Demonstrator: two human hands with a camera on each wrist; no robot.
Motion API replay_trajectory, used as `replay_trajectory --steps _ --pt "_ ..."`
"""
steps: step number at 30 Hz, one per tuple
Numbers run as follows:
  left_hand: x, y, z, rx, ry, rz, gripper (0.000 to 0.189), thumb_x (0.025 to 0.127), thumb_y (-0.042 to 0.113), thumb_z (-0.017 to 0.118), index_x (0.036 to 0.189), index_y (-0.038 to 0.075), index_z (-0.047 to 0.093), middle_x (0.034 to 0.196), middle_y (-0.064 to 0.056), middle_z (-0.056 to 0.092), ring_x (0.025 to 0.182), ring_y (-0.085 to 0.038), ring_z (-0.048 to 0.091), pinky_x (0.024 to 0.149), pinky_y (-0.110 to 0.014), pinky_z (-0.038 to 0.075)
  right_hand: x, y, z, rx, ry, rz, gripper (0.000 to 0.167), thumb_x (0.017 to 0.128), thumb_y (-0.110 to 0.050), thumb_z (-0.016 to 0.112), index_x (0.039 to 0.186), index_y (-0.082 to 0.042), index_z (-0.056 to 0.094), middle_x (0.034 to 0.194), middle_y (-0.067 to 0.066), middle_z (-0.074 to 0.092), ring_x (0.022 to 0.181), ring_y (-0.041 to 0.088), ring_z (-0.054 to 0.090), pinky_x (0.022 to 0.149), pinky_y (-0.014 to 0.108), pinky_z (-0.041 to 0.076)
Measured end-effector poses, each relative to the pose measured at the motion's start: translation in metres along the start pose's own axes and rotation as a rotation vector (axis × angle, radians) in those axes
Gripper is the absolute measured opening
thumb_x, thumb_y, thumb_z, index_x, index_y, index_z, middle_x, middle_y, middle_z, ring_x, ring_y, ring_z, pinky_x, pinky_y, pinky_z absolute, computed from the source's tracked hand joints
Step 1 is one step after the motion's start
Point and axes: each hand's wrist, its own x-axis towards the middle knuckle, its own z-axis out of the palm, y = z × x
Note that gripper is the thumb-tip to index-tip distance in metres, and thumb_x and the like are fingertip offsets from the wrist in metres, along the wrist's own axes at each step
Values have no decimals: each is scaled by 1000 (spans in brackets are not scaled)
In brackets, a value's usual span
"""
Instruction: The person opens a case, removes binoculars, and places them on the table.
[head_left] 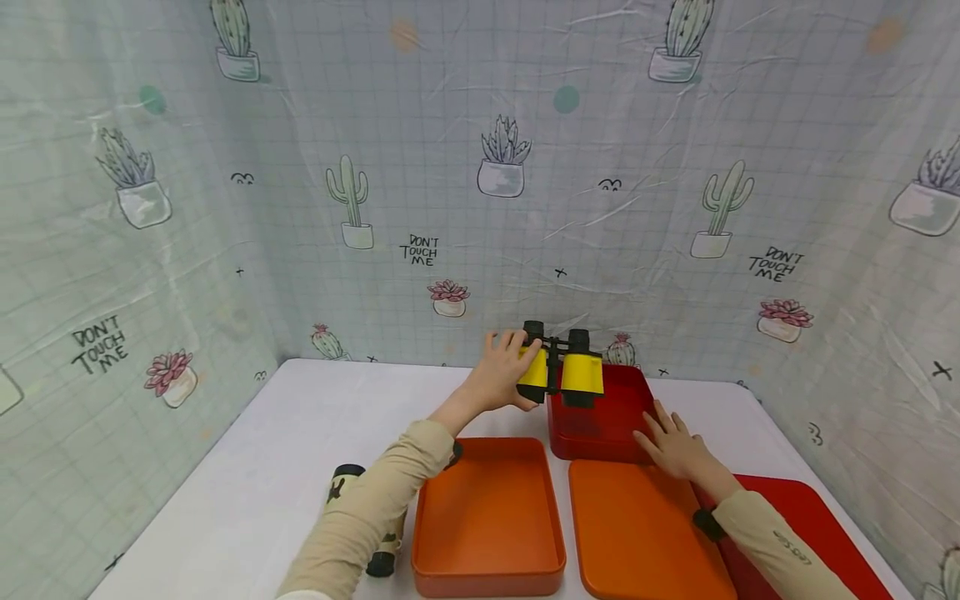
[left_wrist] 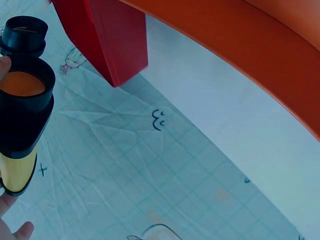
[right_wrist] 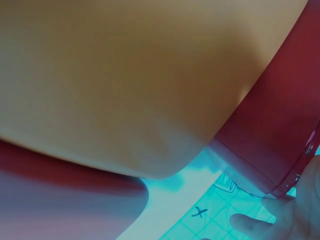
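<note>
My left hand (head_left: 501, 372) grips yellow-and-black binoculars (head_left: 582, 372) by their left barrel, over the left part of a red box (head_left: 600, 450) at the back of the table. In the left wrist view the binoculars (left_wrist: 25, 107) show at the left edge, with a thumb and fingertips around them. My right hand (head_left: 681, 446) has its fingers spread at the red box's right rim and holds nothing. The right wrist view shows its fingers (right_wrist: 250, 225) beside the red box's wall (right_wrist: 280, 140).
An open orange box (head_left: 487, 517) stands in front of the left forearm. Right of it lies an orange lid (head_left: 645, 525), overlapping a red lid (head_left: 817, 533). A cream-and-black cylindrical object (head_left: 384, 557) lies partly behind the left sleeve. A cactus-print sheet (head_left: 570, 233) hangs around the table.
</note>
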Motion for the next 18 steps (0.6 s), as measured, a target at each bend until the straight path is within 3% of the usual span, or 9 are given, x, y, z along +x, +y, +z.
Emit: replay_trajectory --steps 6,18 --pt "-12 -12 2 3 19 2 96 59 67 65 132 10 39 123 -13 40 112 -27 37 93 -48 30 -1 0 -2 0 13 -4 67 92 -46 32 137 4 27 144 29 11 123 56 17 88 73 21" --pt "-35 -33 22 21 33 -13 97 56 67 67 130 10 41 120 -13 42 111 -28 39 94 -51 30 0 3 1 12 16 -10 68 92 -46 32 138 4 25 144 28 10 124 55 16 88 73 21"
